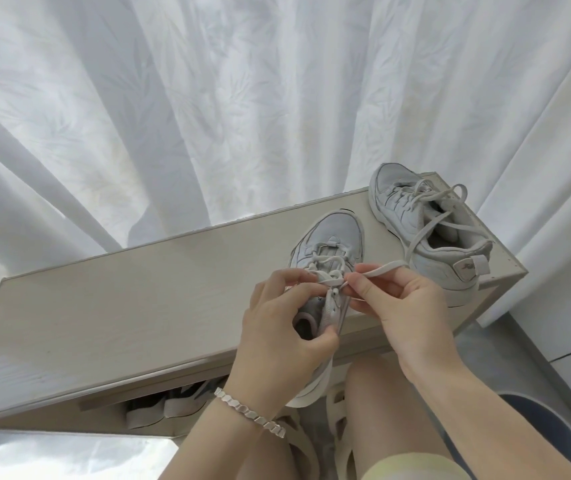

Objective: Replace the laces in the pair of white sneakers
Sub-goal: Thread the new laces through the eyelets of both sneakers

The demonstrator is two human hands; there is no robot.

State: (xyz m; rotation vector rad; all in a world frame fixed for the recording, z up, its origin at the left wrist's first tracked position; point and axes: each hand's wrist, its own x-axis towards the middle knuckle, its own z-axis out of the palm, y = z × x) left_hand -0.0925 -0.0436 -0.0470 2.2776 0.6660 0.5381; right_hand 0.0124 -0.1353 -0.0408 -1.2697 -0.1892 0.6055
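- near sneaker: heel and collar hidden behind left hand
- lace: end lost inside the right hand grip, can't tell which eyelet it feeds
- far sneaker: heel badge too small to read
- tabletop: left end cut by frame edge
- shoes on shelf below: mostly hidden under tabletop
- forearms: cut off at bottom edge

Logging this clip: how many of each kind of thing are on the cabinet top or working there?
White lace-up sneakers: 2 (near sneaker, far sneaker)
Bare hands: 2 (left hand holding the near sneaker, right hand pinching its flat lace)
Silver link bracelet: 1
Pale wooden cabinet: 1
Total: 6
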